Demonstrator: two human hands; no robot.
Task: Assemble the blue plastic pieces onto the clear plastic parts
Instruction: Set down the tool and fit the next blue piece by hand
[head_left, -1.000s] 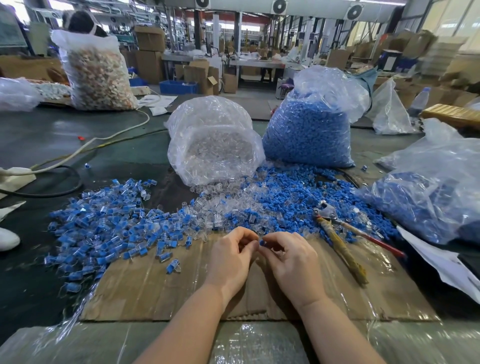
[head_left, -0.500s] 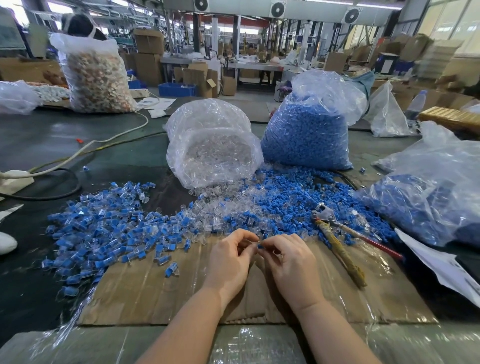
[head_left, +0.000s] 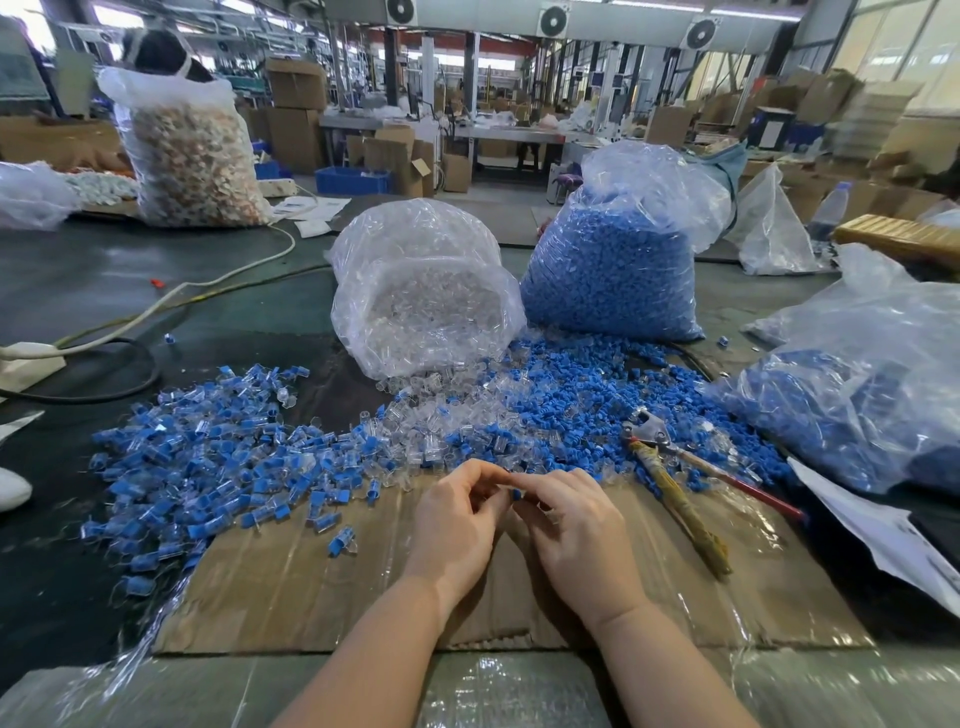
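A large factory hall; round fans on a high duct; bright windows at right; stacked cartons and a long workbench behind; dark table in front.

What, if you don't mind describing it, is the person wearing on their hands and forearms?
Nothing shows on either. The left hand and right hand are bare, with no gloves, and no rings show on the fingers. Both forearms are uncovered down to the bottom edge of the picture: no sleeves, watch or wristband show. The nails look short and unpainted, as far as can be told.
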